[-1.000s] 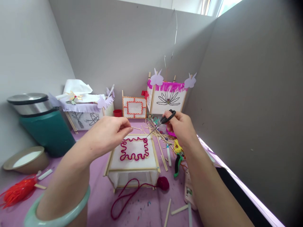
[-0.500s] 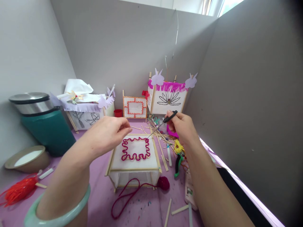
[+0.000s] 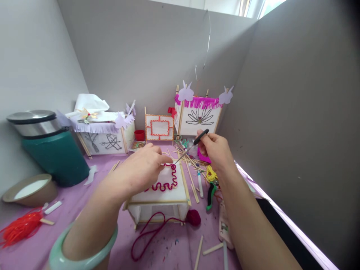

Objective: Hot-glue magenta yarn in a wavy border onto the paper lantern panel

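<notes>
My right hand (image 3: 215,148) is closed around the black handle of a pair of scissors (image 3: 197,137). Their thin metal tips slant down to the far right corner of a wavy magenta yarn border (image 3: 173,176). That border lies on the white top of a wood-framed lantern box (image 3: 180,195). Over the left part of the top, my left hand (image 3: 147,163) reaches in with its index finger stretched out close to the scissor tips. Its other fingers are curled, and I see nothing held in it. From the magenta yarn ball (image 3: 193,217), a loose strand loops in front of the box.
Behind stand two decorated lanterns (image 3: 201,116) (image 3: 104,140) and an orange-trimmed panel (image 3: 159,127). At left are a teal tumbler (image 3: 56,155), a bowl (image 3: 30,189) and red string (image 3: 21,227). Sticks, a marker (image 3: 200,183), green-handled pliers (image 3: 210,197) and a pink glue gun (image 3: 225,225) lie right.
My left hand has moved right and forward over the box, covering the yarn border's left side; its index finger now stretches toward the corner. My right hand and the scissors stay nearly still.
</notes>
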### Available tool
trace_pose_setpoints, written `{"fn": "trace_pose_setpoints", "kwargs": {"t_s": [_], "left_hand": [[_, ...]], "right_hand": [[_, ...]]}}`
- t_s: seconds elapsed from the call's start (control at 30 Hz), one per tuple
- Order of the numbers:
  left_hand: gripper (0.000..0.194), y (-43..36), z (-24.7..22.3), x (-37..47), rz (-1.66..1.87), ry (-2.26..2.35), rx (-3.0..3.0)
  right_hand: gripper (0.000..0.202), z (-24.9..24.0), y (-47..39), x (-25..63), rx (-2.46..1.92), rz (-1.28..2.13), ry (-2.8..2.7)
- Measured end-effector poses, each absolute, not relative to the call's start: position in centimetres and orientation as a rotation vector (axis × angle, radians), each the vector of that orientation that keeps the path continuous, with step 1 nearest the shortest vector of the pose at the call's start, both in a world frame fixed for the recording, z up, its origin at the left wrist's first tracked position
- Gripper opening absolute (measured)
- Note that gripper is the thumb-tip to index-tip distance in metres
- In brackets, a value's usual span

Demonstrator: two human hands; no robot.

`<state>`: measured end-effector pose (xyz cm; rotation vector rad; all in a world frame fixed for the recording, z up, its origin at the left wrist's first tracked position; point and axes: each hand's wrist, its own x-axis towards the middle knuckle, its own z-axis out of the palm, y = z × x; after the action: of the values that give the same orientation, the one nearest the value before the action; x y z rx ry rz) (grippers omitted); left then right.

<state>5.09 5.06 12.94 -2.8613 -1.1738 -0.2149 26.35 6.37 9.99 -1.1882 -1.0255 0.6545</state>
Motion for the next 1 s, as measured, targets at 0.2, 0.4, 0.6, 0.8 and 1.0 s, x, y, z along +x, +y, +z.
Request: {"fn": "trace_pose_setpoints", "kwargs": {"t_s": [0.2,0.4,0.6,0.8,1.0], "left_hand": [[0.040,5.6,12.0,5.5,-0.243,-1.089,-2.836],[0.038,5.8,11.7,5.5,-0.231,-1.097,-2.827],[0.039,5.7,11.9,5.5,-0.215,-1.094,-2.835],[0.039,5.7,11.9,5.6,-0.222,-1.087,-2.822],[0.038,5.6,12.0,5.6,-0.203,-1.087,-2.815]], "right_hand": [[0.038,10.4,5.9,26.2,-1.166,0.637,-1.050],[0.035,10.4,6.0,26.2,-1.169,0.631,-1.036],[0.035,10.6,5.9,26.5,-1.176,0.626,-1.030],[0.035,10.6,5.7,26.2,-1.182,0.626,-1.069],[0.035,10.0,6.1,26.3,-1.231,0.573,-1.090]]}}
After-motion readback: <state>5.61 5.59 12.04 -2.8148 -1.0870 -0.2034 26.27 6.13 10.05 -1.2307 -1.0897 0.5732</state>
